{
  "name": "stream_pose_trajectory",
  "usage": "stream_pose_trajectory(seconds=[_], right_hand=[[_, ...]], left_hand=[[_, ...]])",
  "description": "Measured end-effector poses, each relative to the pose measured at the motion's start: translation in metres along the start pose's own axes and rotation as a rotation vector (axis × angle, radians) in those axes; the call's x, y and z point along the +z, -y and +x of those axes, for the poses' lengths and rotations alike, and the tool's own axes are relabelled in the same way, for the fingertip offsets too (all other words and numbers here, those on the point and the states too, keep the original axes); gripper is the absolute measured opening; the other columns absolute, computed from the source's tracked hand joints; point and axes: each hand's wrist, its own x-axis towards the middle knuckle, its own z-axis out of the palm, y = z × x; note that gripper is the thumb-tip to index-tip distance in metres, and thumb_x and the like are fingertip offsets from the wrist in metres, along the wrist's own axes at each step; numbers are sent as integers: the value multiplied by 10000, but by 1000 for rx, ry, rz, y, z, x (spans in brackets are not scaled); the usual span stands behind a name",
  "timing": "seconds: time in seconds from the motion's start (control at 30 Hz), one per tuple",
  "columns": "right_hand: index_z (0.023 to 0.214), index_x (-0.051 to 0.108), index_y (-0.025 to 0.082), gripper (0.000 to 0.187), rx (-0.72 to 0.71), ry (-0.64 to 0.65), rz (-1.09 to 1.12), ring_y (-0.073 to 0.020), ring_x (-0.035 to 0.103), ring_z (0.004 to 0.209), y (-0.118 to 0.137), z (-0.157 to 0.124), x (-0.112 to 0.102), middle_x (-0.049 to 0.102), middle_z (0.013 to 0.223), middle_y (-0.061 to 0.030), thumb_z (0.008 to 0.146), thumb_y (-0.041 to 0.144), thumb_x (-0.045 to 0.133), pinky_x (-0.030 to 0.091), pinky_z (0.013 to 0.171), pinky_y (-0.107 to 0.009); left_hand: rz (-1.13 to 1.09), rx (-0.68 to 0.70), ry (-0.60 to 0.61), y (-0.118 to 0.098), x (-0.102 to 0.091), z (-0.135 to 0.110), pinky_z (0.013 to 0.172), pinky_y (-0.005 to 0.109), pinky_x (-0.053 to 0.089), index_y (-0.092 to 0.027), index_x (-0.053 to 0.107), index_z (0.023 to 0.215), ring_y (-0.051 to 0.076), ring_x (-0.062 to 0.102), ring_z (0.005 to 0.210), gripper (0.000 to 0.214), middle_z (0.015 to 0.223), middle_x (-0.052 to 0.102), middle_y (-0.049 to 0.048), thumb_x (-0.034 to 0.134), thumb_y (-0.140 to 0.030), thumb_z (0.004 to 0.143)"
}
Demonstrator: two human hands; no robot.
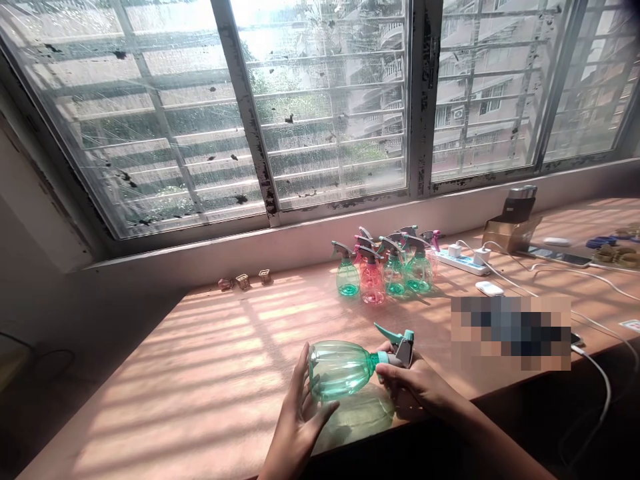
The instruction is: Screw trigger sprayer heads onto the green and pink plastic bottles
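A clear green spray bottle [343, 369] is tilted onto its side over the front of the table, its base toward the left and its grey and teal trigger head toward the right. My right hand [415, 383] grips it around the neck, just below the trigger. At the other end, my left hand [300, 417] is open, thumb and fingers apart beside the base; the fingertips look close to or touching it. Beneath the bottle, a green-tinted shadow falls on the tabletop.
Several green and pink spray bottles [371, 283] stand grouped near the window wall. Left of them lie three small brownish items [243, 281]. To the right are a power strip [463, 262] with white chargers and cables, a white mouse [489, 289], a box [510, 230] and a blurred-out patch.
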Motion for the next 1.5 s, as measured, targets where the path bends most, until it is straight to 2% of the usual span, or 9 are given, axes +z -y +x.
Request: stream_pose_trajectory(seconds=[0.17,0.33,0.57,0.7,0.83,1.0,1.2,1.37,1.5], right_hand=[[1092,692,234,563,15,34,-15,-146,579,583,3,-2,2,664,695,49,683,523,948,447,603,-303],[1024,677,228,512,4,8,-29,-162,608,623,2,-1,1,696,714,31,700,524,941,470,645,-317],[1040,680,232,539,2,3,-20,-148,585,578,0,0,0,677,697,43,683,535,946,449,606,-304],[1079,705,231,570,13,45,-22,-135,564,569,0,0,1,673,703,42,667,532,957,417,568,-285],[1062,686,231,522,18,3,-24,-147,582,578,-1,0,0,682,689,36,707,519,938,436,574,-291],[1003,668,232,472,-3,-30,-15,-173,638,641,-2,1,-1,740,759,2,724,507,931,494,647,-322],[1037,727,230,499,8,-30,-10,-141,574,564,-4,3,-1,665,704,39,684,501,953,421,566,-291],[986,685,218,446,-27,-52,-17,-157,594,606,-4,2,-1,670,677,38,733,491,930,467,642,-319],[1000,682,226,493,-9,-48,-7,-139,568,586,-4,2,0,659,683,49,696,505,951,433,612,-299]], left_hand=[[42,0,4,7,-3,-1,1274,478,341,-361,200,1670,335,361,1572,1040,1691,418,103,814,-555,854],[94,-16,5,5,-5,1,1273,485,336,-305,366,1623,369,421,1536,931,1651,469,116,824,-538,847],[89,54,39,10,-3,0,1259,452,356,-354,176,1675,335,419,1539,1022,1703,381,108,776,-577,878],[116,8,6,7,-4,-1,1289,511,301,-335,297,1645,371,325,1582,985,1685,419,112,823,-555,841],[132,31,-1,6,-3,1,1322,537,183,-348,343,1633,372,285,1598,935,1735,331,74,816,-545,851],[109,48,23,5,-1,2,1291,477,308,-341,241,1663,335,342,1581,991,1712,386,85,790,-567,869],[124,26,3,0,-3,3,1265,486,352,-353,478,1546,360,454,1516,756,1632,507,64,802,-514,883],[71,49,6,8,-1,3,1278,479,327,-396,306,1630,340,416,1542,898,1703,404,57,771,-582,885],[126,23,-47,11,-3,4,1196,532,433,-335,321,1612,384,554,1420,1006,1574,534,140,882,-499,794]])
